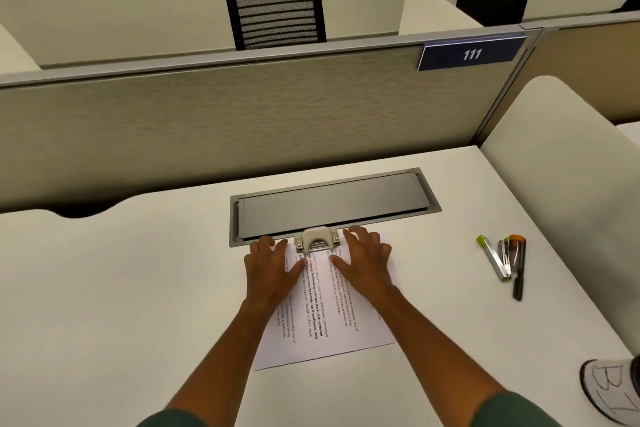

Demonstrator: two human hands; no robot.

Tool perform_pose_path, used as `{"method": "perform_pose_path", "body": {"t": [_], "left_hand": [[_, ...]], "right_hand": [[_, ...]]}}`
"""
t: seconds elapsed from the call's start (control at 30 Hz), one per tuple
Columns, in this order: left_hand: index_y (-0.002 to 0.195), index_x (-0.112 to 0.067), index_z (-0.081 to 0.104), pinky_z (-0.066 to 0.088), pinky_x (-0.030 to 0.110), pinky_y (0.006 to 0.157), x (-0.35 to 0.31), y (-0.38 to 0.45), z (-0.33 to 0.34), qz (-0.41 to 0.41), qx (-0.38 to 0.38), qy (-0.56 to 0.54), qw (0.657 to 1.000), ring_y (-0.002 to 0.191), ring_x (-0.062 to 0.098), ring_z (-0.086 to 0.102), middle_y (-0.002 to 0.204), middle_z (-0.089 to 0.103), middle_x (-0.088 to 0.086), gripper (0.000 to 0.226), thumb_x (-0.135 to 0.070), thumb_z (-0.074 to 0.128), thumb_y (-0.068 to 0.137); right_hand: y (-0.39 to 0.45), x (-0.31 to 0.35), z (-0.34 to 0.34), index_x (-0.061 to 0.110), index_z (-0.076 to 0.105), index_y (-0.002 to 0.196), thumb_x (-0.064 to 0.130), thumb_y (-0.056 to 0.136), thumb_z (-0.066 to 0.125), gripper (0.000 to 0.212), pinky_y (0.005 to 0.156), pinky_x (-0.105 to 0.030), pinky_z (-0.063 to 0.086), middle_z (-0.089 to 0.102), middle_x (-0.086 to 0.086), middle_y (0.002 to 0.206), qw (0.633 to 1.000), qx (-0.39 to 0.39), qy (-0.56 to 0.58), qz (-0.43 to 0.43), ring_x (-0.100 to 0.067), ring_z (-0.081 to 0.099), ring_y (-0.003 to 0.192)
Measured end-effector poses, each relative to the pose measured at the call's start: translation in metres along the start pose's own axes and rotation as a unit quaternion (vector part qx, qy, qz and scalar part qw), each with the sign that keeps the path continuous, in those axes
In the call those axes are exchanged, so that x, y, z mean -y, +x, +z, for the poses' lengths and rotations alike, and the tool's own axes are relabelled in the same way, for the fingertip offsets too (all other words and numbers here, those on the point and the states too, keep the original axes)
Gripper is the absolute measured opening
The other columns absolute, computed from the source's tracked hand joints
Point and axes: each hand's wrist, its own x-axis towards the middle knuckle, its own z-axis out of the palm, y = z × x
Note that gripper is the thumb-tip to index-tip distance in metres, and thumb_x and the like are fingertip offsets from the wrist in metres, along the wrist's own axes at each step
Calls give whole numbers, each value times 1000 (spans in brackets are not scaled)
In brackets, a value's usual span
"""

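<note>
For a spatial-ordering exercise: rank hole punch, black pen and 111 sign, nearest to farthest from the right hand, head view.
1. Hole punch, just left of the right hand.
2. Black pen, far right on desk.
3. 111 sign, up on partition.

Both arms outstretched; left hand (272,265) and right hand (363,258) flat, palms down, fingers spread.

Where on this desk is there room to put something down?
Left of the left hand and the paper, the white desk is bare. Another bare strip lies between the paper and the pens. The middle is crowded: the right hand and left hand press the paper by the hole punch.
</note>
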Motion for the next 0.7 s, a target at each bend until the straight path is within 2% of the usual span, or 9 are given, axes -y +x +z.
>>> {"method": "perform_pose_path", "body": {"t": [0.2, 0.43, 0.7], "left_hand": [[121, -23, 60, 34, 40, 101, -3, 7, 3, 9, 5, 15, 1000, 123, 23, 39, 133, 45, 5, 55, -62, 59, 83], [118, -23, 64, 34, 41, 101, -4, 11, 6, 4, 3, -9, 1000, 122, 23, 40, 132, 47, 5, 50, -59, 61, 84], [118, -21, 64, 36, 41, 98, -4, 11, 7, 7, -4, -17, 1000, 119, 23, 42, 128, 48, 4, 49, -57, 61, 85]], "right_hand": [[14, -3, 6, 24, 46, 136, 54, 91, 51, 55, 101, -41, 28, 40, 1, 147, 1000, 17, -21, -10, -22, 36, 130], [16, -5, 8, 23, 55, 129, 51, 92, 53, 46, 101, -40, 27, 44, 1, 143, 1000, 2, -4, -17, -21, 38, 128], [17, -6, 5, 25, 56, 128, 54, 91, 51, 48, 103, -38, 27, 44, 2, 141, 1000, 11, -8, -9, -18, 39, 126]]}}
